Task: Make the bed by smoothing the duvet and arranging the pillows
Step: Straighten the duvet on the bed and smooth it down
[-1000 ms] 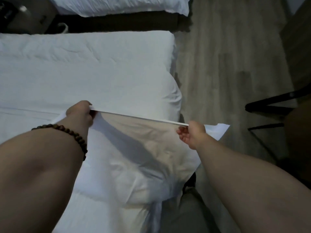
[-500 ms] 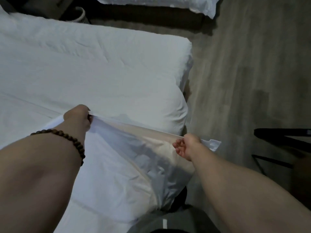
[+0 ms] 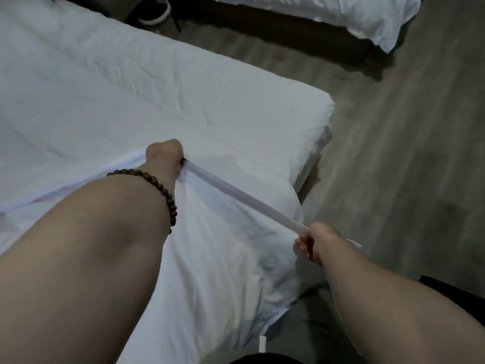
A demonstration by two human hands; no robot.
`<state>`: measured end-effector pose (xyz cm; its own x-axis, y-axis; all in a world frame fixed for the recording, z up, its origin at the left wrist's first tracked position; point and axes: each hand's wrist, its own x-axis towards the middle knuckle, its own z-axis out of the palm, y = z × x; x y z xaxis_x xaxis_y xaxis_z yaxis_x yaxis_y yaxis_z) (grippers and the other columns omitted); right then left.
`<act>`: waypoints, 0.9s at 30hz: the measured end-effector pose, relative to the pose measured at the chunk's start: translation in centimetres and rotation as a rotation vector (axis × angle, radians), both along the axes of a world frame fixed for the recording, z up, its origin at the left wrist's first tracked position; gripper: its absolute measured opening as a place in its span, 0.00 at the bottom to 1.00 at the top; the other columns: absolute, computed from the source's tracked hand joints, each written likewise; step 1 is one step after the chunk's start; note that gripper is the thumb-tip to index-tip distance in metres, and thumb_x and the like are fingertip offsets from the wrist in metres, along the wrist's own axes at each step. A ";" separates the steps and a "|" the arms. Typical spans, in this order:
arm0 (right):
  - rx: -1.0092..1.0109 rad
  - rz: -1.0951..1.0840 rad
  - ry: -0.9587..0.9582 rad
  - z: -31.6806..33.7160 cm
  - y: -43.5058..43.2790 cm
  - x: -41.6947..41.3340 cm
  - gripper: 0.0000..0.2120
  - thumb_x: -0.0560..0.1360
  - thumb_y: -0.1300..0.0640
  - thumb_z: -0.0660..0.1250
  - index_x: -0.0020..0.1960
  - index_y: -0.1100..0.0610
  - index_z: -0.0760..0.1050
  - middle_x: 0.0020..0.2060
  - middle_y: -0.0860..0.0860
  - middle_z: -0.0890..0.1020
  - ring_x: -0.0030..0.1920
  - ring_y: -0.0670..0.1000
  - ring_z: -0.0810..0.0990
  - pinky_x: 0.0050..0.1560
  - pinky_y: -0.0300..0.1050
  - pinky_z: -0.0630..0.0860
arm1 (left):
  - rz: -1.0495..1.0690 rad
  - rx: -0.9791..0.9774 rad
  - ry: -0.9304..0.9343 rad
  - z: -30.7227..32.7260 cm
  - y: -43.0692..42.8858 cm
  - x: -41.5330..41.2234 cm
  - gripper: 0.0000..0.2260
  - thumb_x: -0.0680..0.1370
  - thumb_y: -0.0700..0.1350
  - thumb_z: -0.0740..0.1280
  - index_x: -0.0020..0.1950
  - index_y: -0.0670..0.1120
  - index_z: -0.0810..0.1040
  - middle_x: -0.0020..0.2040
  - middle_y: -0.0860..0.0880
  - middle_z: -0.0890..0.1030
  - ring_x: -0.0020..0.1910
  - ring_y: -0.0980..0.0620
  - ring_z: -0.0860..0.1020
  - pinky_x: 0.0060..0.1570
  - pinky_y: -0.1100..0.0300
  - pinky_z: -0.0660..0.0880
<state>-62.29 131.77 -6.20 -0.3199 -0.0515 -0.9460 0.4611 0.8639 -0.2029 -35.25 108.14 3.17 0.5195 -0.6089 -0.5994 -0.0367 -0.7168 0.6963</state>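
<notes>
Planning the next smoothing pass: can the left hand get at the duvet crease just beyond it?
Probably yes, but not while busy: the left hand grips the taut cloth edge, shared with the right hand. Nothing lies between it and the crease on the duvet.

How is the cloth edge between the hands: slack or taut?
Taut: the cloth edge runs straight from the left hand to the right hand.

Grey wood-plank floor (image 3: 406, 153), second white bed (image 3: 341, 14), woven basket (image 3: 157, 18), dim light

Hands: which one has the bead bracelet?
The left hand, gripping the white fabric edge over the bed; dark bead bracelet circles its wrist. The right hand has a bare wrist.
</notes>
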 end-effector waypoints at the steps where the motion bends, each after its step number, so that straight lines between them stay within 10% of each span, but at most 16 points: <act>1: 0.020 0.035 -0.016 -0.9 -1.5 -1.4 0.15 0.79 0.62 0.53 0.52 0.67 0.77 0.26 0.55 0.74 0.20 0.52 0.73 0.21 0.35 0.66 | -0.031 -0.001 -0.040 -0.4 -1.0 -1.3 0.08 0.77 0.38 0.62 0.40 0.48 0.70 0.37 0.51 0.72 0.37 0.52 0.75 0.32 0.64 0.76; 8: 0.167 0.105 -0.098 -7.7 -9.8 -6.6 0.12 0.81 0.58 0.57 0.53 0.64 0.76 0.29 0.56 0.76 0.25 0.52 0.76 0.17 0.37 0.71 | 0.046 0.040 -0.141 -4.5 -7.4 -7.2 0.10 0.78 0.38 0.61 0.38 0.47 0.68 0.36 0.50 0.71 0.32 0.53 0.72 0.34 0.65 0.75; 18: 0.226 0.595 -0.082 -16.4 -14.6 -7.2 0.13 0.79 0.55 0.62 0.41 0.64 0.72 0.35 0.60 0.77 0.36 0.57 0.77 0.56 0.57 0.80 | -0.061 0.248 -0.237 -12.5 -11.3 -10.8 0.09 0.78 0.40 0.63 0.38 0.47 0.70 0.34 0.50 0.74 0.29 0.53 0.75 0.30 0.64 0.74; 21: 0.187 0.897 -0.010 -26.6 -13.3 -7.1 0.32 0.69 0.42 0.60 0.59 0.67 0.76 0.46 0.63 0.83 0.45 0.60 0.84 0.54 0.61 0.81 | -0.031 0.327 -0.187 -13.8 -11.4 -11.4 0.03 0.76 0.35 0.62 0.42 0.40 0.70 0.32 0.43 0.73 0.26 0.47 0.71 0.28 0.62 0.70; 27: -0.001 0.992 0.227 -14.3 -16.2 -5.1 0.16 0.77 0.55 0.64 0.61 0.61 0.70 0.60 0.68 0.75 0.61 0.68 0.75 0.55 0.54 0.72 | -0.363 0.522 -0.206 -15.4 -9.6 -13.2 0.24 0.72 0.39 0.72 0.65 0.36 0.68 0.50 0.40 0.79 0.37 0.47 0.79 0.26 0.63 0.73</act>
<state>-67.43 115.61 -20.49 -0.3046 -0.3924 -0.8679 -0.5133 0.8352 -0.1974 -48.44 98.52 -12.27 0.4719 -0.4237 -0.7732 -0.4344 -0.8749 0.2142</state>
